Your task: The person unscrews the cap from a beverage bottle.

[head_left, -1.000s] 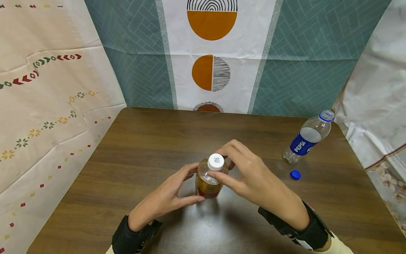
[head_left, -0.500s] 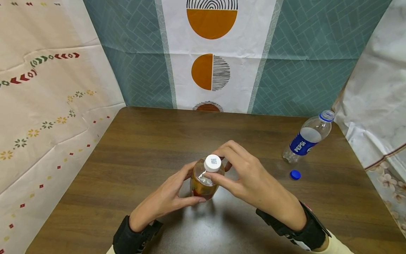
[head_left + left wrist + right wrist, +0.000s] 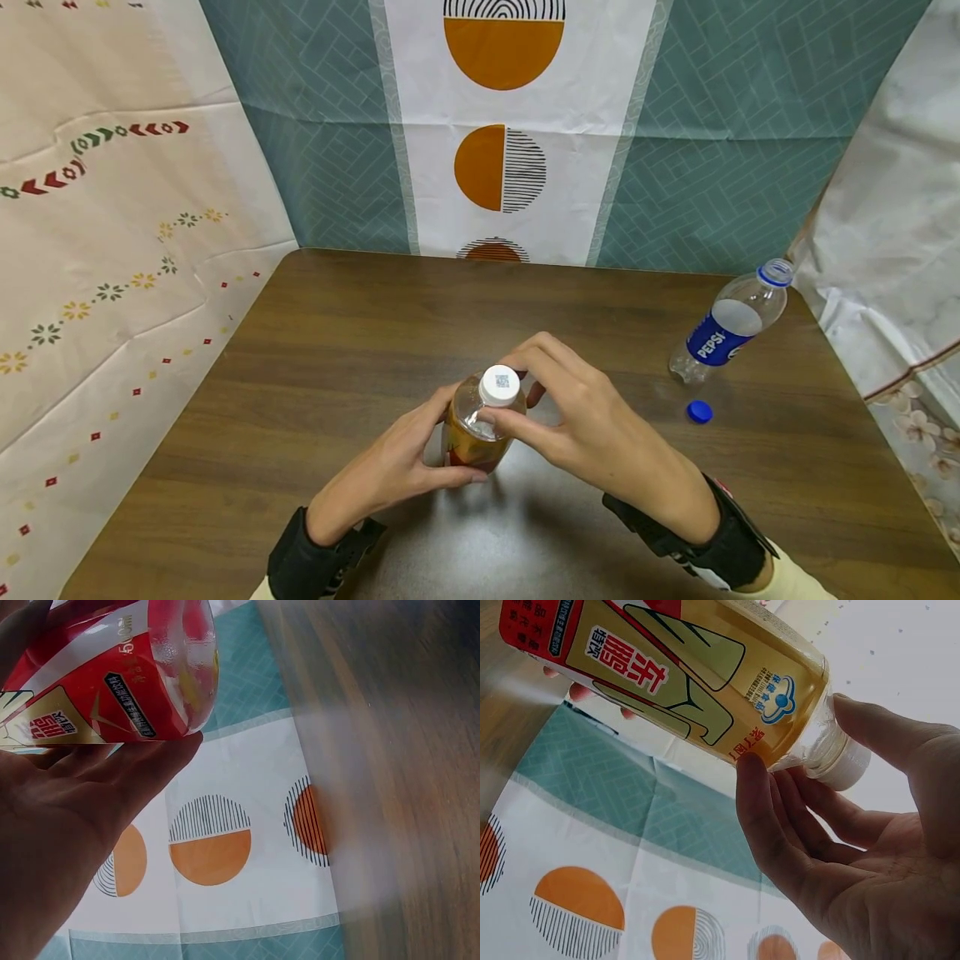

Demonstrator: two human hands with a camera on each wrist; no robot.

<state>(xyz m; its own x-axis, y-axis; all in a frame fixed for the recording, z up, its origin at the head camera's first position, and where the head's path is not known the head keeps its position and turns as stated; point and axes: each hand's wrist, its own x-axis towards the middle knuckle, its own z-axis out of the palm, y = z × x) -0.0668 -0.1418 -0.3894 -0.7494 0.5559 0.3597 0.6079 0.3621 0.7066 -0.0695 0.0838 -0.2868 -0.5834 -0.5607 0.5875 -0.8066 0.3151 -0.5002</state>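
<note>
A tea bottle (image 3: pixel 480 425) is held upright near the middle of the table (image 3: pixel 315 350), gripped low by the left hand (image 3: pixel 397 467) to steady it, while its white cap (image 3: pixel 499 385) is pinched by the right hand (image 3: pixel 592 425), seemingly for twisting.

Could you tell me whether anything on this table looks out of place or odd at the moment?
Yes: the Pepsi bottle near the table's right edge stands open, and its blue cap lies loose on the wood beside it. No spill is visible. The tea bottle, held between the left hand and right hand, has its white cap on.
</note>
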